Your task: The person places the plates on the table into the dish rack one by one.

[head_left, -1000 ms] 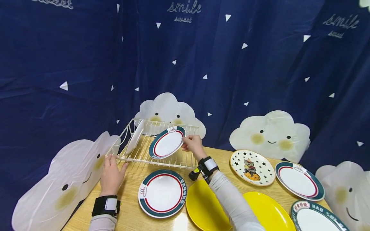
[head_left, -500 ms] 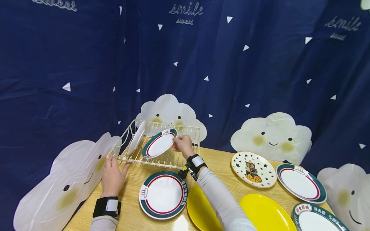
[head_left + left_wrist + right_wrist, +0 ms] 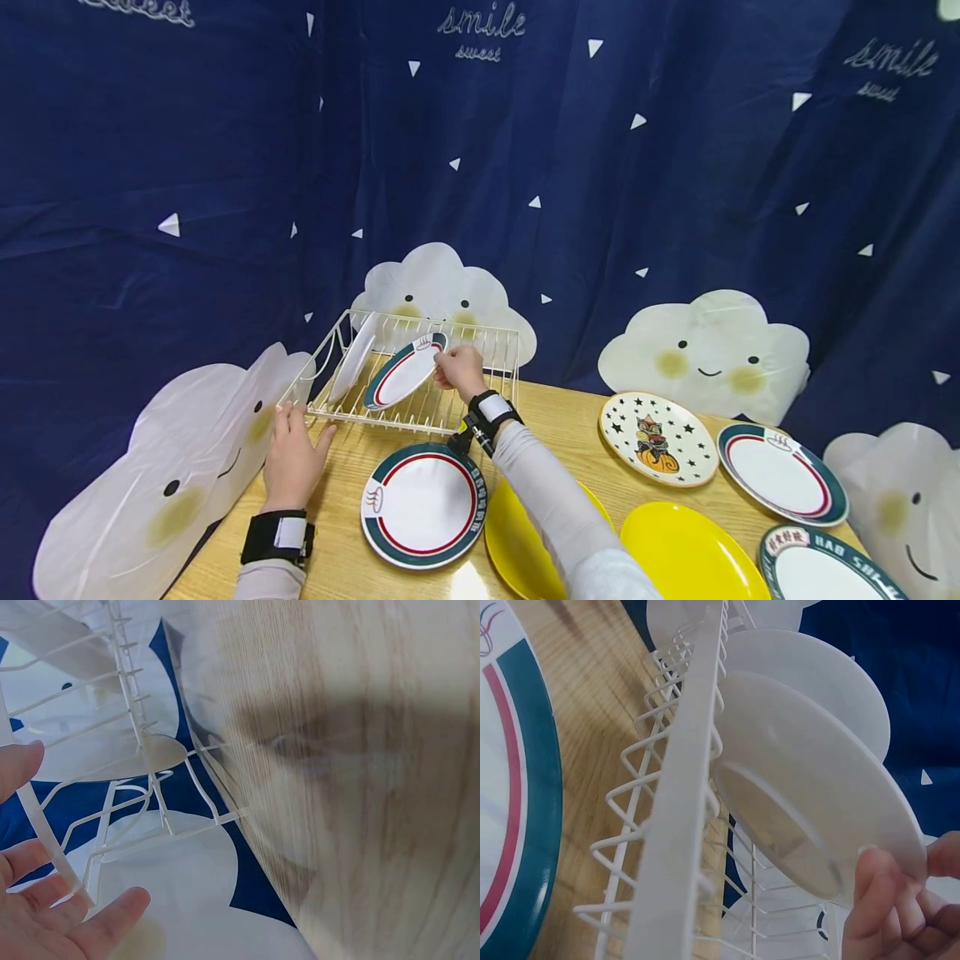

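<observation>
My right hand (image 3: 459,372) pinches the right edge of a white plate (image 3: 405,377) with a green and red rim, holding it tilted over the white wire dish rack (image 3: 420,427). In the right wrist view, thumb and fingers grip the rim of this plate (image 3: 810,780), and its white underside shows. Another white plate (image 3: 352,360) leans on edge at the rack's left end. With fingers extended and thumb spread, my left hand (image 3: 292,458) rests at the rack's front left corner. The left wrist view shows its fingertips against the rack's rail (image 3: 45,832).
In front of the rack lies a green-rimmed plate (image 3: 423,506). Two yellow plates, one nearer (image 3: 517,533) and one farther right (image 3: 690,554), lie beside it. A star-patterned plate (image 3: 657,439) and two more green-rimmed plates, the upper one (image 3: 780,475) partly tilted, are at the right.
My right hand has moved left with the plate, which now shows narrower as it turns more edge-on above the rack. My left hand has stayed at the rack's corner.
</observation>
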`<state>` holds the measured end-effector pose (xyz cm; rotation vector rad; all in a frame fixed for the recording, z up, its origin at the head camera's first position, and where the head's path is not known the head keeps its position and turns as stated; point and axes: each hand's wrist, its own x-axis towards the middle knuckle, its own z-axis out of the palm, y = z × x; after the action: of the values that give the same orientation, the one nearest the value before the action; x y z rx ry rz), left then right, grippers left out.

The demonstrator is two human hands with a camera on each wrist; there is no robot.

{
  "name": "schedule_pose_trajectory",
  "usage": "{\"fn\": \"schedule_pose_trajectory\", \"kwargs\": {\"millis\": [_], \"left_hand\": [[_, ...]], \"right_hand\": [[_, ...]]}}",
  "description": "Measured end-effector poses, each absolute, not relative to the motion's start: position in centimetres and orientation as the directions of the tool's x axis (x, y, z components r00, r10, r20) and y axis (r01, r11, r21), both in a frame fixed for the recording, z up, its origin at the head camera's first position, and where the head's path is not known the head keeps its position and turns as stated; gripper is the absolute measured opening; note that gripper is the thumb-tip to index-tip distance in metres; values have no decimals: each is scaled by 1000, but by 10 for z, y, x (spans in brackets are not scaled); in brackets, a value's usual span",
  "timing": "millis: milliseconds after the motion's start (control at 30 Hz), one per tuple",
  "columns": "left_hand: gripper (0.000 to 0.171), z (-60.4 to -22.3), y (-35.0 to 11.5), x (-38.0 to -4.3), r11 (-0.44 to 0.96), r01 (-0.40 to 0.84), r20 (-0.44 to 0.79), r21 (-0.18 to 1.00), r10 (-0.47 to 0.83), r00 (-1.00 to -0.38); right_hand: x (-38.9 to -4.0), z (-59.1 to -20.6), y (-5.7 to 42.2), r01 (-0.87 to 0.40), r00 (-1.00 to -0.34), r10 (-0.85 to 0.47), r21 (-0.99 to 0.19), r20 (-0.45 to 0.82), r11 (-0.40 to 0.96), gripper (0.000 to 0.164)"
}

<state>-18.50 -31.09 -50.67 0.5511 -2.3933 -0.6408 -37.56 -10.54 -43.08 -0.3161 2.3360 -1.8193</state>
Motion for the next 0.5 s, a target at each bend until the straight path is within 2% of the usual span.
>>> {"fn": "schedule_pose_trajectory", "kwargs": {"millis": [200, 500], "left_hand": [[66, -506, -311, -186, 792, -239, 412, 562, -518, -749], [68, -508, -311, -185, 801, -233, 430, 552, -512, -743]], "right_hand": [[-377, -425, -119, -120, -965, -260, -939, 35, 322, 29], [-359, -407, -138, -327, -931, -309, -822, 195, 466, 33]]}}
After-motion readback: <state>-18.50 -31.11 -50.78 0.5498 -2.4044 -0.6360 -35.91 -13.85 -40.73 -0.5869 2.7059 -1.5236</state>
